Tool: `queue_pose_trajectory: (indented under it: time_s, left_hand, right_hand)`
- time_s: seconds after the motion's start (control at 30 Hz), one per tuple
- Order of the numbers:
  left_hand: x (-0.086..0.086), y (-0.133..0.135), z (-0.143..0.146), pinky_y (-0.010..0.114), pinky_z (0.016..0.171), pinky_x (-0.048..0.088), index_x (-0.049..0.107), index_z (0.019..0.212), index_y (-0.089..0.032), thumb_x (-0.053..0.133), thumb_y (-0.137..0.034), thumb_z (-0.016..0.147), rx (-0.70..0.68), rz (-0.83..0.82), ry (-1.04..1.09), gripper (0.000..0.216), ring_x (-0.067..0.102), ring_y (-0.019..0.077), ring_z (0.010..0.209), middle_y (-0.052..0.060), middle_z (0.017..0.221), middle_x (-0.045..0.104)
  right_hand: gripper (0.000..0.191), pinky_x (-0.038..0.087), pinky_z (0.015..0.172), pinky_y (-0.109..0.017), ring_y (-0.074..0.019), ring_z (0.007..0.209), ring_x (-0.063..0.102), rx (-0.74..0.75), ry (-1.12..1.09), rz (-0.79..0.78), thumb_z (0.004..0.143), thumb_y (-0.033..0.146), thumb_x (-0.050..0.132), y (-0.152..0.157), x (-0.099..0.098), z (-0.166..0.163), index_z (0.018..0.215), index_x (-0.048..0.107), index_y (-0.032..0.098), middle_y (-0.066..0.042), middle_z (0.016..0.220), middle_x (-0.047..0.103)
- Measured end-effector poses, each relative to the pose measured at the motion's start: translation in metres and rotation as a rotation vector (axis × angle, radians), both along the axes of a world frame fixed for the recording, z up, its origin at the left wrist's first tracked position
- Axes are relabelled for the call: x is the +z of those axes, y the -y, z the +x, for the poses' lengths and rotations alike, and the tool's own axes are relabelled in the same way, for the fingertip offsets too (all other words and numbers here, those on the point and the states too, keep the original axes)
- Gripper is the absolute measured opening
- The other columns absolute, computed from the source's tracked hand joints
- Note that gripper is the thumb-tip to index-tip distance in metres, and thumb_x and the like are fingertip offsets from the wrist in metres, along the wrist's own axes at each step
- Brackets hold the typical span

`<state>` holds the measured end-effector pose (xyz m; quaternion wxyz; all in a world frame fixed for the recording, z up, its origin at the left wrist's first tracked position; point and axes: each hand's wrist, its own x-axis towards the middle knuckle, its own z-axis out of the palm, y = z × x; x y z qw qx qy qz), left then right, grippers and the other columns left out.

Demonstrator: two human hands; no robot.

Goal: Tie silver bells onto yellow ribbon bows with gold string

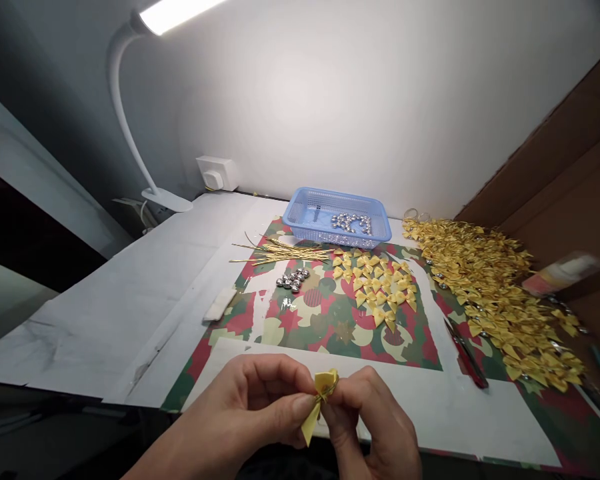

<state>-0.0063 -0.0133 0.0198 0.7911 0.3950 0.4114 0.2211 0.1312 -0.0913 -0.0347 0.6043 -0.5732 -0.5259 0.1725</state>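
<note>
A small yellow ribbon bow (321,395) is pinched between both hands at the bottom centre, just above the near table edge. My left hand (253,407) grips it from the left with thumb and fingers closed. My right hand (375,427) pinches it from the right, fingers closed. One yellow tail of the bow hangs down between the thumbs. A thin gold tie seems wound round the bow's middle.
On a patterned red-green mat (325,320) lie loose yellow bows (375,283), a cluster of silver bells (293,280) and gold wire ties (285,253). A blue basket (380,230) holds more bells. A large heap of finished bows (500,293) fills the right side. Red-handled scissors (467,360), a white lamp (130,127).
</note>
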Motion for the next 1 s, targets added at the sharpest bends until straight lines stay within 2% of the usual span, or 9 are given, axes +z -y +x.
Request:
queue_pose_trajectory:
  time_s: [0.13, 0.47, 0.8, 1.0]
  left_hand:
    - [0.0029, 0.0008, -0.0002, 0.019, 0.060, 0.049, 0.081, 0.075, -0.017, 0.093, -0.031, 0.072, 0.000, -0.003, -0.016, 0.019, 0.057, 0.0123, 0.064, 0.001, 0.068, 0.073]
    - [-0.0010, -0.0011, -0.0009, 0.018, 0.061, 0.052, 0.081, 0.081, -0.016, 0.091, -0.026, 0.076, 0.026, -0.165, 0.093, 0.015, 0.058, 0.0101, 0.064, 0.001, 0.076, 0.073]
    - [0.0055, -0.0033, -0.0003, 0.015, 0.058, 0.050, 0.080, 0.077, -0.016, 0.090, -0.026, 0.078, -0.013, -0.166, 0.100, 0.014, 0.053, 0.0082, 0.059, -0.002, 0.063, 0.066]
    - [0.0065, -0.0064, -0.0003, 0.015, 0.056, 0.048, 0.080, 0.076, -0.015, 0.091, -0.027, 0.077, -0.067, -0.228, 0.136, 0.016, 0.054, 0.0077, 0.056, -0.001, 0.061, 0.066]
  right_hand:
    - [0.017, 0.040, 0.052, -0.022, -0.0127, 0.060, 0.049, 0.010, -0.005, 0.008, 0.100, 0.019, 0.060, 0.0010, -0.0026, 0.0010, 0.085, 0.066, 0.025, 0.001, 0.074, 0.053]
    - [0.026, 0.036, 0.053, -0.025, -0.0137, 0.060, 0.046, 0.032, 0.068, 0.048, 0.099, 0.009, 0.051, 0.0007, -0.0040, 0.0027, 0.101, 0.068, 0.028, 0.001, 0.076, 0.048]
    - [0.033, 0.031, 0.051, -0.026, -0.0136, 0.059, 0.041, 0.074, 0.061, 0.024, 0.099, 0.007, 0.047, 0.0019, -0.0061, 0.0052, 0.110, 0.069, 0.031, 0.003, 0.075, 0.038]
    - [0.030, 0.032, 0.052, -0.024, -0.0125, 0.059, 0.042, 0.074, 0.008, 0.045, 0.099, 0.008, 0.051, 0.0016, -0.0047, 0.0045, 0.104, 0.071, 0.029, 0.003, 0.075, 0.039]
